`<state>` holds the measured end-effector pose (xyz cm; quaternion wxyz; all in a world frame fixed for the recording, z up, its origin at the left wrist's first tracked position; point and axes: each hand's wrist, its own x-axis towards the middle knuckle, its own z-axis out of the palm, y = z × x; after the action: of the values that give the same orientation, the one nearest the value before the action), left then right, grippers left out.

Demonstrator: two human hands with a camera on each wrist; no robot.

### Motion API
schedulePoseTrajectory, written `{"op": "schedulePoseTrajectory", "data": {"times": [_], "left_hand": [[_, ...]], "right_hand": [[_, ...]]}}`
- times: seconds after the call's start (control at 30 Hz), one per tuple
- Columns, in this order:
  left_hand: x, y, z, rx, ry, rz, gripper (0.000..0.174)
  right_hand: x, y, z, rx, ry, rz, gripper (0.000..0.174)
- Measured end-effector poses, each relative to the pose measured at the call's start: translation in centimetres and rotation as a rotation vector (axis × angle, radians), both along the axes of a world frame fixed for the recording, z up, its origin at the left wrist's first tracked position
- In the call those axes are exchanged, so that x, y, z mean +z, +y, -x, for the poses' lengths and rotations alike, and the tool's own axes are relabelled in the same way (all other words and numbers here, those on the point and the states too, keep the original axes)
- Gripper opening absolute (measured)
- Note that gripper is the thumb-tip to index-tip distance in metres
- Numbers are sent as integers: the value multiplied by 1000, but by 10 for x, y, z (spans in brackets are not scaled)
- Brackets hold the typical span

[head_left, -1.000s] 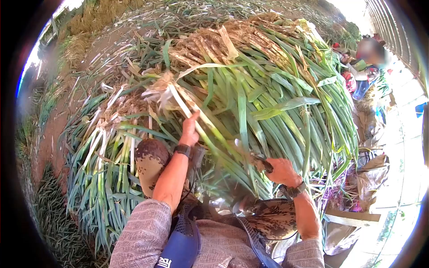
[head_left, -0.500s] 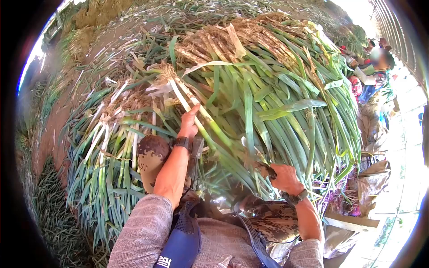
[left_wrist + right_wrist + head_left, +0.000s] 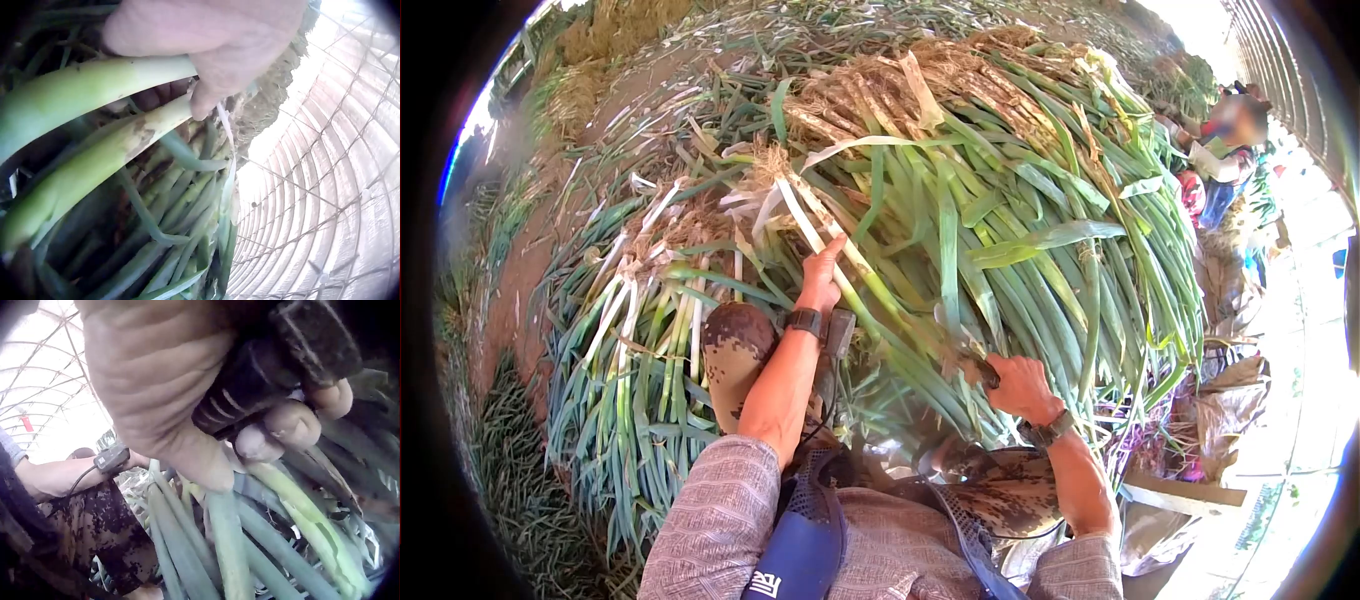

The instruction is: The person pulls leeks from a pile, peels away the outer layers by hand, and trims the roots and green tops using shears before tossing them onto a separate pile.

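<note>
My left hand (image 3: 821, 280) grips a pair of long green onions (image 3: 803, 218), their roots pointing up and away and their green leaves slanting down to the right. In the left wrist view, the two pale green stalks (image 3: 94, 81) pass under the thumb and fingers. My right hand (image 3: 1022, 390) is wrapped round a black-handled tool (image 3: 988, 373) beside the lower leaves. Its far end is blurred in the head view. The right wrist view shows the ridged black handle (image 3: 240, 381) inside the curled fingers, with green leaves just below the thumb.
A large heap of green onions (image 3: 1040, 260) fills the space ahead, roots at the far side. Another pile (image 3: 635, 400) lies to the left by my camouflage-clad knee (image 3: 735, 350). Another person (image 3: 1225, 165) is at the far right, beyond a wooden plank (image 3: 1180, 492).
The left hand keeps its hold on the two green onions. The right hand with its tool has shifted slightly left in the last half second. The head view has swayed a little.
</note>
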<state>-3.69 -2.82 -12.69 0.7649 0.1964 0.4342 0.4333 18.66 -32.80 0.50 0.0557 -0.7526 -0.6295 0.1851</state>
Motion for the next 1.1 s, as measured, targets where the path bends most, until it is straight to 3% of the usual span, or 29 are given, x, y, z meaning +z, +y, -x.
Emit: {"op": "schedulePoseTrajectory", "data": {"times": [0.2,0.27,0.43,0.5,0.6,0.9,1.1], "left_hand": [[10,-11,-3,-60,74,-4,21],[22,-15,-2,-7,70,38,32],[9,-15,-3,36,48,9,30],[7,-15,-6,26,105,-25,21],[8,-23,-15,65,89,-137,26],[6,-21,-13,2,120,-7,30],[10,-35,-17,-81,-297,79,38]], "right_hand": [[-8,13,5,14,-46,-53,22],[-1,12,5,35,-15,-14,22],[7,4,6,29,18,17,19],[3,2,8,-47,-26,7,19],[4,4,5,-32,46,-22,21],[-2,16,12,-108,-81,14,26],[4,27,18,-73,16,72,25]]}}
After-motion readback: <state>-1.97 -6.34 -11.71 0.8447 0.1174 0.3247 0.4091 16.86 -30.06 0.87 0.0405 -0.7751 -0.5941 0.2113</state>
